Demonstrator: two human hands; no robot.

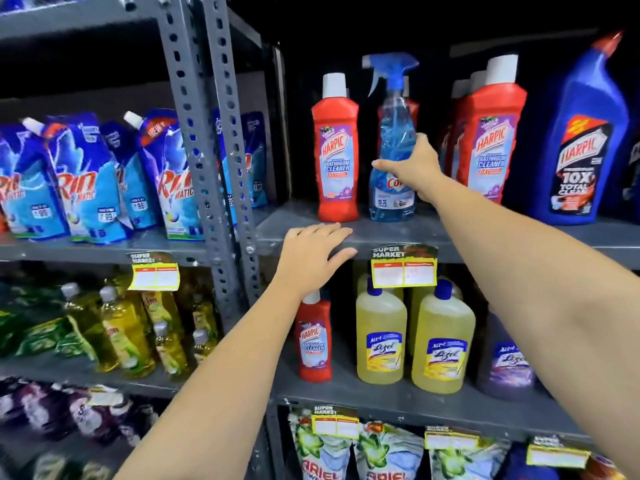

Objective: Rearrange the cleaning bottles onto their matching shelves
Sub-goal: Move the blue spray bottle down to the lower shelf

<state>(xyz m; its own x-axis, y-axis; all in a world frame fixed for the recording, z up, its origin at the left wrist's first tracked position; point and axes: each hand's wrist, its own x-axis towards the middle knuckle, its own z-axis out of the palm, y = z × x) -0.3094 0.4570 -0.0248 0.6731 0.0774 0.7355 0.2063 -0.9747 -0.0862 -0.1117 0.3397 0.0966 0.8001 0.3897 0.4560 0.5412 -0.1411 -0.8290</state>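
Observation:
A clear blue spray bottle stands on the upper grey shelf among red Harpic bottles. My right hand is wrapped around its middle from the right. One red Harpic bottle stands just left of it, and more red ones stand to its right. My left hand rests flat on the front edge of that shelf, fingers spread, holding nothing. On the shelf below, a lone red Harpic bottle stands beside two yellow Lizol bottles.
A big blue Harpic bottle stands at the upper right. A purple Lizol bottle sits at the lower right. Grey perforated uprights divide this rack from the left one with Rin pouches and yellow dish-liquid bottles. Price tags hang from shelf edges.

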